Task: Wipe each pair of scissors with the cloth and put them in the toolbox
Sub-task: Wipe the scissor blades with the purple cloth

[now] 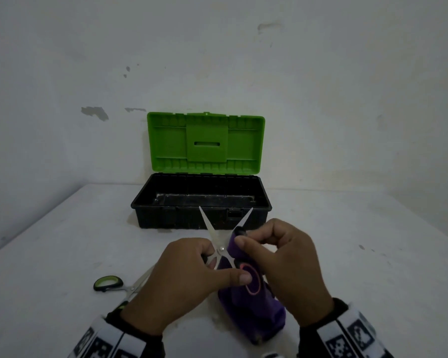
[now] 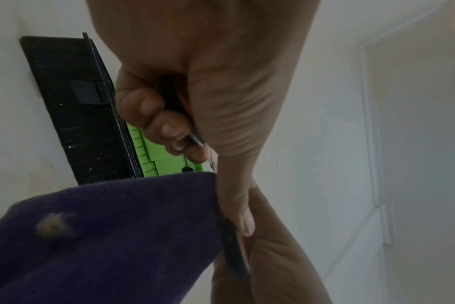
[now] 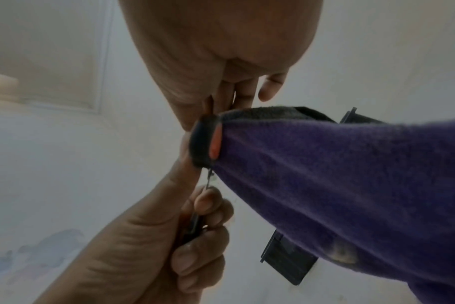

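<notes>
A pair of scissors (image 1: 221,250) with black, red-lined handles is held above the table, blades spread in a V toward the toolbox (image 1: 166,218). My left hand (image 1: 192,270) grips the handle end, fingers curled round one black loop (image 2: 169,102) and thumb across the other. My right hand (image 1: 259,241) pinches the purple cloth (image 1: 254,313) round the base of the right blade (image 1: 246,218). The cloth (image 3: 351,185) hangs down over the handle (image 3: 204,142). A second pair of scissors (image 1: 109,282) with green-black handles lies on the table at left, partly hidden by my left wrist.
The black toolbox stands at the back centre, its green lid (image 1: 206,143) upright against the white wall. Nothing shows in the part of its tray that I can see. The white table (image 1: 360,254) stretches to both sides, its left edge running diagonally.
</notes>
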The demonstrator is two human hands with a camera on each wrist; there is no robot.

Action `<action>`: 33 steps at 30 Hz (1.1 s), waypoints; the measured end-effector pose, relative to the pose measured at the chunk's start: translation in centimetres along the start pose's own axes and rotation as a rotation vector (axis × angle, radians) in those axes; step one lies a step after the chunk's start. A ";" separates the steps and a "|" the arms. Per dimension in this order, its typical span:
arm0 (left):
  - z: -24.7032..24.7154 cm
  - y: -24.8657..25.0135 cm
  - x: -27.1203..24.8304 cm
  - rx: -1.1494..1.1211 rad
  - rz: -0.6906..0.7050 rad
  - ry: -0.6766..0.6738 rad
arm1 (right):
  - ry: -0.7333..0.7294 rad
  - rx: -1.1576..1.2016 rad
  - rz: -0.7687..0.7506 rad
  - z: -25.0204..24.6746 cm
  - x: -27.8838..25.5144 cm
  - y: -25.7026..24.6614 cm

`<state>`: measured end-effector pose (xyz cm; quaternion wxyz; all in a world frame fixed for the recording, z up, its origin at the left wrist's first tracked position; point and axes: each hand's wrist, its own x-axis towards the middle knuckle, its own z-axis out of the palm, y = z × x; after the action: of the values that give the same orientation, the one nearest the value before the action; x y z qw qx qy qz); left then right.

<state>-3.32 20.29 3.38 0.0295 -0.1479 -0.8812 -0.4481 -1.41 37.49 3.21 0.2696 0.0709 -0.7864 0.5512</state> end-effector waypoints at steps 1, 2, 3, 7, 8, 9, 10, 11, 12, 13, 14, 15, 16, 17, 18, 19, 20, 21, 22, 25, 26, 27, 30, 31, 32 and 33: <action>0.0 0.0 0.0 -0.005 0.004 -0.007 | -0.022 0.010 0.005 0.2 -0.1 0.0; 0.0 0.0 0.0 -0.012 0.009 -0.013 | -0.030 0.009 0.012 0.3 -0.1 0.0; 0.0 0.0 0.0 -0.024 0.016 -0.014 | -0.028 0.002 0.017 0.4 0.0 0.0; 0.1 0.1 -0.4 -0.057 0.054 -0.023 | 0.041 -0.063 -0.001 0.4 0.4 0.0; 0.1 0.1 -0.5 -0.056 0.062 -0.029 | 0.077 -0.072 -0.006 0.3 0.7 0.2; 0.2 0.0 -0.5 -0.051 0.068 -0.034 | 0.109 -0.072 -0.006 0.2 0.9 0.4; 0.2 0.0 -0.4 -0.045 0.074 -0.038 | 0.126 -0.071 -0.002 0.1 1.0 0.6; 0.1 -0.1 -0.3 -0.046 0.078 -0.039 | 0.119 -0.066 0.002 0.0 0.9 0.6; 0.1 -0.2 -0.3 -0.057 0.081 -0.044 | 0.088 -0.058 0.005 0.1 0.6 0.6; 0.0 -0.2 -0.3 -0.071 0.084 -0.055 | 0.050 -0.053 0.003 0.2 0.2 0.4; -0.1 -0.2 -0.3 -0.083 0.091 -0.070 | 0.030 -0.062 -0.009 0.3 -0.2 0.1; -0.2 -0.1 -0.4 -0.093 0.100 -0.084 | 0.043 -0.077 -0.026 0.3 -0.3 0.0; -0.3 -0.1 -0.5 -0.105 0.110 -0.092 | 0.085 -0.090 -0.037 0.1 -0.2 0.0; -0.3 -0.1 -0.5 -0.114 0.120 -0.095 | 0.140 -0.092 -0.036 -0.1 0.2 0.2; -0.3 -0.2 -0.5 -0.114 0.128 -0.095 | 0.183 -0.083 -0.021 -0.4 0.6 0.5; -0.3 -0.2 -0.5 -0.108 0.136 -0.094 | 0.202 -0.070 -0.004 -0.6 0.8 0.6; -0.3 -0.3 -0.5 -0.106 0.142 -0.092 | 0.200 -0.064 0.006 -0.6 0.9 0.7; -0.3 -0.3 -0.5 -0.112 0.146 -0.091 | 0.181 -0.064 0.000 -0.4 0.6 0.6; -0.4 -0.4 -0.4 -0.122 0.146 -0.089 | 0.153 -0.073 -0.016 -0.1 0.2 0.3; -0.5 -0.4 -0.5 -0.118 0.154 -0.088 | 0.163 -0.094 -0.036 0.2 -0.1 0.2; -0.4 -0.3 -0.6 -0.110 0.162 -0.087 | 0.204 -0.094 -0.026 0.0 0.3 0.6; -0.4 -0.3 -0.6 -0.107 0.167 -0.086 | 0.244 -0.094 -0.015 -0.2 0.7 0.9; -0.4 -0.4 -0.6 -0.116 0.159 -0.088 | 0.256 -0.094 -0.021 -0.1 0.7 1.0; -0.5 -0.5 -0.6 -0.116 0.158 -0.093 | 0.226 -0.108 -0.040 0.1 0.4 0.6; -0.6 -0.5 -0.7 -0.113 0.158 -0.099 | 0.202 -0.119 -0.058 0.2 0.1 0.3; -0.8 -0.5 -0.7 -0.108 0.158 -0.104 | 0.199 -0.122 -0.065 0.2 0.1 0.2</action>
<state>-2.83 19.25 3.32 0.0112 -0.2414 -0.8417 -0.4829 -1.64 37.41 3.02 0.3681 0.0246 -0.7850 0.4976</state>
